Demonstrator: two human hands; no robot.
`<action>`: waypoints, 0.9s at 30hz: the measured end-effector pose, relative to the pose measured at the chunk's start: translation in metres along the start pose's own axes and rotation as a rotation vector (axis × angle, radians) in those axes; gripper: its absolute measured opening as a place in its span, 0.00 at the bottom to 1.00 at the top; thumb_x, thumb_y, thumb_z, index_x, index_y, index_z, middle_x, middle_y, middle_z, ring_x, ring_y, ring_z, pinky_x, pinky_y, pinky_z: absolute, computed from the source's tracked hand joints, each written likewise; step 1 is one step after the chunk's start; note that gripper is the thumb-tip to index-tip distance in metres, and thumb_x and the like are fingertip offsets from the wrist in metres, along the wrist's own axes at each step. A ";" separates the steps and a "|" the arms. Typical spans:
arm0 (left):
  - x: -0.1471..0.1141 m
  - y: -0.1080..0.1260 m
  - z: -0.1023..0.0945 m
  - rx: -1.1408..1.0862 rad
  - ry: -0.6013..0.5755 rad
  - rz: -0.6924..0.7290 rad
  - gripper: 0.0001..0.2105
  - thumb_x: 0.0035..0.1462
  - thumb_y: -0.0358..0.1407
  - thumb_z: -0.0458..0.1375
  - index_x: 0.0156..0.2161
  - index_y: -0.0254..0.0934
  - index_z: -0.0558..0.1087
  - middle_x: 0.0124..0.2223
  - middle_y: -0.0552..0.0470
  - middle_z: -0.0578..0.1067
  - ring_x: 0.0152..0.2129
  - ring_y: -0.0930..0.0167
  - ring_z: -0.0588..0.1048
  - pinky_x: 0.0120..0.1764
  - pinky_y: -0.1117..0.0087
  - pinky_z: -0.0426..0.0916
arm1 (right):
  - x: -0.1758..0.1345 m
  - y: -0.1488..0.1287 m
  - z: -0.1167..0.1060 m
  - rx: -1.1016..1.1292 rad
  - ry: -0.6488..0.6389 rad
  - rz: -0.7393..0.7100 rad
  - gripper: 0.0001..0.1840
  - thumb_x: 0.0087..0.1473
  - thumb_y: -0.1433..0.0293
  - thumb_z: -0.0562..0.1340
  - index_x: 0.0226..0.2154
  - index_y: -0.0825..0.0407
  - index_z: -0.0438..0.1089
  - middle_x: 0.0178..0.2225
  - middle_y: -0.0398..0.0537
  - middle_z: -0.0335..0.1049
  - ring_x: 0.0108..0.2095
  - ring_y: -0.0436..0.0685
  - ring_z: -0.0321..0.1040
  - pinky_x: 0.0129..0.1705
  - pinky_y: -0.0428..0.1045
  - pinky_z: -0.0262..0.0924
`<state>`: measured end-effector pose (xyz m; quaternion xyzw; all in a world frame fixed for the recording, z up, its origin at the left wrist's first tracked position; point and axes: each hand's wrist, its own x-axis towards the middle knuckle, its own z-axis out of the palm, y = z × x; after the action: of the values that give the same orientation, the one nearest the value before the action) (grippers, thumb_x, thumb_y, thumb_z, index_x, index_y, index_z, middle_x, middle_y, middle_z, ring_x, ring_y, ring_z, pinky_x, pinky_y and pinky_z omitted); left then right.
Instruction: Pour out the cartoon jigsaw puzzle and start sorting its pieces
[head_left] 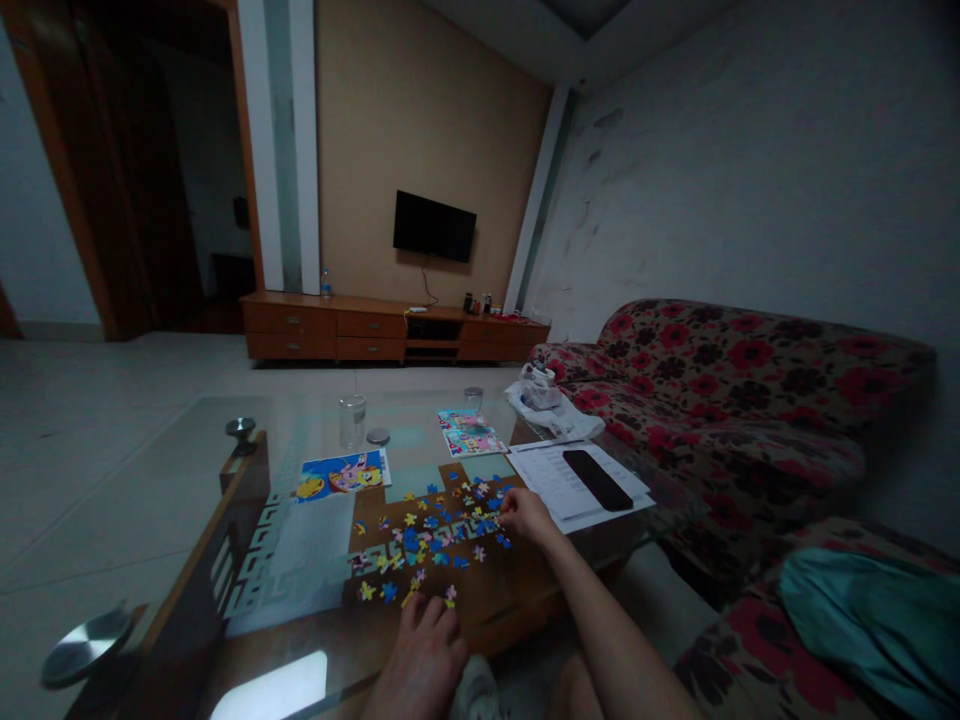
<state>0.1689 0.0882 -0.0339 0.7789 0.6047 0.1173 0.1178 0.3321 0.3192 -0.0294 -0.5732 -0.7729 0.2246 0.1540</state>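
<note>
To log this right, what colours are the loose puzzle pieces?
The loose puzzle pieces are mainly blue, yellow and pink; the head view shows them best.

Clock centred on puzzle pieces [411, 539]: dozens, exact count unresolved. Hands: two; right hand [525, 515] at 3, left hand [426, 650] at 6. Glass containers [352, 422]: two; 11 and 1. Loose lid [378, 437]: one; 11. Phone [598, 480]: one; between 2 and 3. Television [435, 227]: one; 12.

Place: a home, its living room | seating: long fabric sofa patterned with red and dark flowers [720, 350] | wall: black rectangular flat-screen television [433, 228] | below it: long, low brown wooden drawer cabinet [294, 332] | foreground: low, clear glass tabletop [409, 440] | underfoot: pale tiled floor [112, 440]
</note>
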 end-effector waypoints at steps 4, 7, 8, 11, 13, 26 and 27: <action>-0.001 0.000 0.001 0.004 0.027 0.025 0.08 0.60 0.34 0.54 0.37 0.42 0.77 0.42 0.47 0.76 0.46 0.63 0.69 0.55 0.51 0.54 | 0.002 0.002 -0.002 0.055 -0.003 -0.008 0.10 0.41 0.75 0.66 0.32 0.56 0.74 0.26 0.44 0.73 0.27 0.51 0.67 0.28 0.43 0.54; -0.002 0.002 -0.005 -0.004 -0.021 0.012 0.09 0.61 0.33 0.53 0.39 0.42 0.77 0.43 0.47 0.76 0.48 0.63 0.68 0.56 0.50 0.53 | 0.007 0.007 -0.009 0.082 0.011 -0.013 0.06 0.47 0.73 0.62 0.30 0.56 0.74 0.29 0.47 0.75 0.31 0.54 0.70 0.31 0.44 0.58; -0.002 0.003 -0.008 -0.010 -0.040 0.001 0.10 0.61 0.32 0.53 0.39 0.42 0.78 0.44 0.46 0.76 0.48 0.63 0.68 0.57 0.49 0.53 | 0.009 0.009 -0.012 0.083 0.026 -0.010 0.07 0.48 0.72 0.60 0.30 0.56 0.74 0.30 0.48 0.76 0.32 0.54 0.70 0.32 0.44 0.59; -0.002 0.007 -0.014 -0.019 -0.081 -0.029 0.10 0.61 0.32 0.53 0.41 0.39 0.77 0.47 0.43 0.75 0.51 0.62 0.67 0.58 0.48 0.52 | 0.013 0.014 -0.017 0.067 0.075 0.012 0.09 0.49 0.72 0.58 0.29 0.55 0.75 0.31 0.50 0.76 0.34 0.56 0.71 0.34 0.45 0.59; -0.002 0.008 -0.014 -0.011 -0.098 -0.037 0.11 0.62 0.33 0.52 0.42 0.39 0.77 0.47 0.43 0.75 0.51 0.61 0.67 0.59 0.48 0.51 | 0.014 0.016 -0.016 0.047 0.090 0.026 0.09 0.49 0.71 0.59 0.27 0.55 0.75 0.30 0.50 0.76 0.34 0.56 0.71 0.33 0.45 0.58; -0.003 0.010 -0.015 0.030 -0.111 -0.034 0.10 0.62 0.34 0.53 0.42 0.40 0.77 0.46 0.45 0.75 0.52 0.62 0.67 0.59 0.48 0.52 | 0.008 0.006 -0.005 0.045 -0.050 -0.046 0.06 0.45 0.73 0.62 0.24 0.54 0.76 0.28 0.46 0.77 0.31 0.54 0.71 0.33 0.44 0.58; -0.003 0.010 -0.015 0.034 -0.111 -0.032 0.10 0.62 0.34 0.53 0.42 0.40 0.77 0.46 0.45 0.75 0.51 0.62 0.67 0.59 0.49 0.52 | 0.007 0.006 -0.005 0.051 -0.061 -0.044 0.06 0.46 0.73 0.61 0.24 0.55 0.75 0.26 0.46 0.76 0.30 0.53 0.70 0.32 0.44 0.58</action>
<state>0.1726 0.0839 -0.0170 0.7763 0.6116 0.0620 0.1398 0.3373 0.3282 -0.0284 -0.5449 -0.7835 0.2584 0.1497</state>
